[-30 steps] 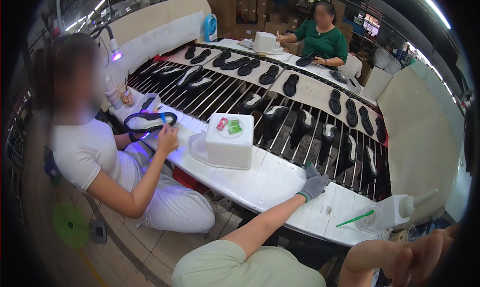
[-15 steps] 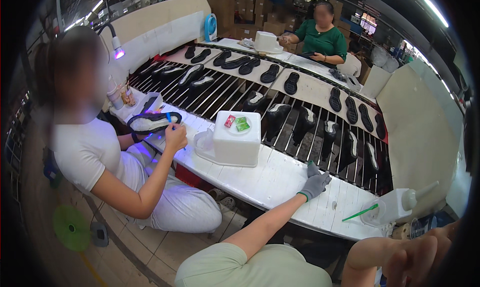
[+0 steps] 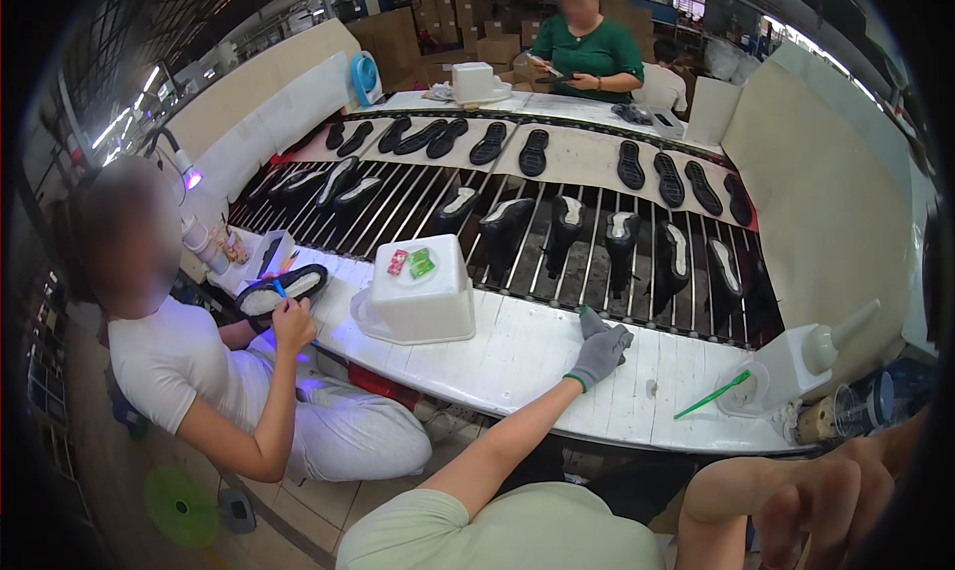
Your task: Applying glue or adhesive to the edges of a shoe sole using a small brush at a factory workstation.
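My left hand, in a grey glove with green at the cuff and thumb, rests on the white tabletop beside the roller conveyor. Its thumb stands apart from the fingers, and nothing is in it. Bare and close to the camera, my right hand is raised at the lower right. Its fingers are curled, and what they may hold is hidden. Just beyond the left hand, black shoe uppers with pale undersides stand on the metal rollers. Black soles lie in a row on a beige belt behind them.
A white box with small red and green packets stands left of my gloved hand. To the right are a green brush, a white spouted bottle and cups. A seated co-worker works a blue-handled tool on a sole; another stands across.
The whole view has shifted and tilted. My gloved hand keeps its place on the table, and my right hand stays raised. The far co-worker's hands have come closer together.
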Tool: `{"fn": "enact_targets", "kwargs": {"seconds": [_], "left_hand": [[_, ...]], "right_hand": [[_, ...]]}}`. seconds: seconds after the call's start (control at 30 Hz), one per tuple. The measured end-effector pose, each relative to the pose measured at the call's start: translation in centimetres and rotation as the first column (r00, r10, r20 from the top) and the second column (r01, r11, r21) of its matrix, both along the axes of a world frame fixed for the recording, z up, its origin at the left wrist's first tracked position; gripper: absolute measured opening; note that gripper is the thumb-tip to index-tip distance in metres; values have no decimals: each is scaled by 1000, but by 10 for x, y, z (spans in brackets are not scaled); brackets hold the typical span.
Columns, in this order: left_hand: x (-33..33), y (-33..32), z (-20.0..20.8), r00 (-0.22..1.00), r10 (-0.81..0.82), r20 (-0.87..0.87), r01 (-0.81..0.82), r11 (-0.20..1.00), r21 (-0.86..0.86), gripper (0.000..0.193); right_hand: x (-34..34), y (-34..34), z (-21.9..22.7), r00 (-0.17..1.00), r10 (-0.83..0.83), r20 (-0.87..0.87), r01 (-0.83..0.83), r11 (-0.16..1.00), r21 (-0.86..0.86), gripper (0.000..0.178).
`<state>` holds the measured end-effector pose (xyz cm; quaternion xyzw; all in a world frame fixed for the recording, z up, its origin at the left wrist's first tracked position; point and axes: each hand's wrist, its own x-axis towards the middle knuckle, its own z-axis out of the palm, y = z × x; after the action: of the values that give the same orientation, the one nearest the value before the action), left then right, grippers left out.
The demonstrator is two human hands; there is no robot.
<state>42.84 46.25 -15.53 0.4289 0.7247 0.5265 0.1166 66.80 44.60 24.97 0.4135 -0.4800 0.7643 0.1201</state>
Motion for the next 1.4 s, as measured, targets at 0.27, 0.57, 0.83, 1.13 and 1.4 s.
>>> {"fn": "enact_targets", "kwargs": {"seconds": [0.27, 0.57, 0.83, 1.13, 1.4], "left_hand": [[2, -3, 4, 954, -45, 295, 15, 995, 103, 25], [43, -18, 103, 168, -225, 960, -66, 969, 239, 27], [54, -23, 135, -88, -404, 910, -102, 913, 395, 24], [37, -35, 115, 27, -322, 946, -541, 791, 285, 22], [21, -41, 105, 220, -367, 904, -446, 787, 427, 26]], "right_hand": [[-1, 51, -62, 971, -3, -241, -67, 957, -284, 36], [-17, 91, -303, 198, -696, 691, 822, 501, 269, 62], [-13, 59, -329, 500, -121, 858, 598, 765, -240, 66], [-24, 47, -312, 654, -173, 736, 394, 909, -137, 78], [-36, 47, -309, 346, -387, 855, 781, 623, -34, 20]]}}
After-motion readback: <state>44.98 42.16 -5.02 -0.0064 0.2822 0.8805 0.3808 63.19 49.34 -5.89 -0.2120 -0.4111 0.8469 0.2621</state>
